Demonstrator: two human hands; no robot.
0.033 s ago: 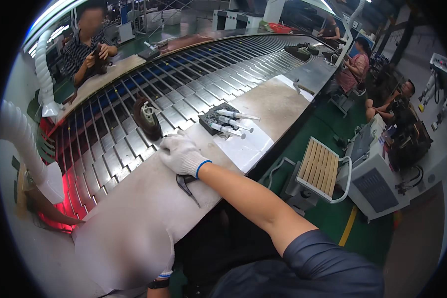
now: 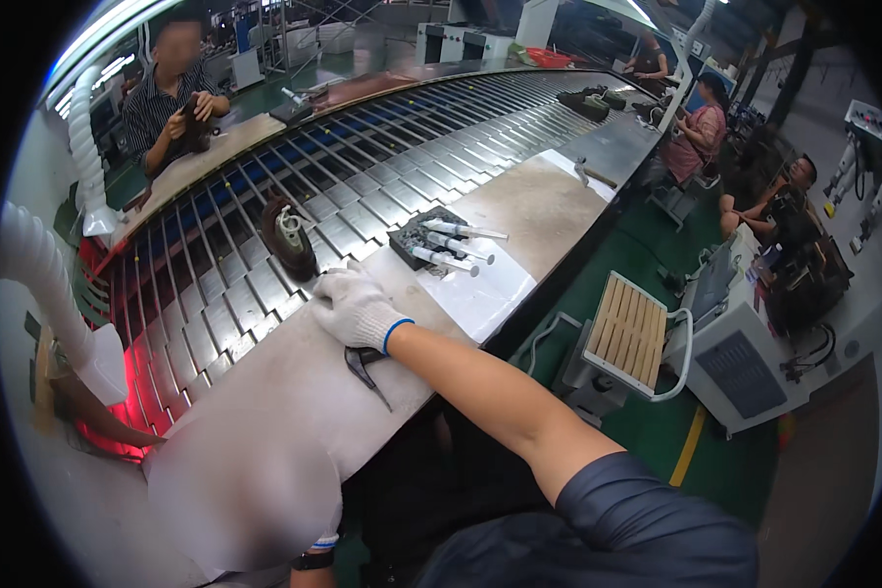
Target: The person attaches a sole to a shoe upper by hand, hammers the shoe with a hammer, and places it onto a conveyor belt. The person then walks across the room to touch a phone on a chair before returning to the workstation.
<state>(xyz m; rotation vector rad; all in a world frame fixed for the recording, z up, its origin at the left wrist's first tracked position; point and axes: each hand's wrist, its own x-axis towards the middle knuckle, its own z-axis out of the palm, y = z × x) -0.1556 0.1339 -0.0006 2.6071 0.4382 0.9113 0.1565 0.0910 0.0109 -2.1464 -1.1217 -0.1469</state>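
Observation:
My right hand [image 2: 351, 302], in a white knitted glove with a blue cuff, rests at the far edge of the pale work board [image 2: 294, 377]. Its fingers are curled in, and what they may hold is hidden. Just beyond the fingertips, a dark brown shoe [image 2: 290, 240] with light laces stands on the metal slat conveyor [image 2: 363, 220]. Below my right wrist lies a dark, curved, pointed tool [image 2: 367, 374]; whether the hand touches it is hidden. A blurred patch covers most of my left hand [image 2: 327, 540] at the lower edge; only the glove cuff and a black wristband show.
Right of my right hand, several white syringe-like tubes [image 2: 451, 245] lean on a dark block [image 2: 419, 235]. Farther along lies a hammer [image 2: 596, 174]. White ducts [image 2: 64, 294] hang at left beside red light. Across the conveyor a person [image 2: 174, 98] handles a brown shoe. A slatted stand [image 2: 629, 328] is right.

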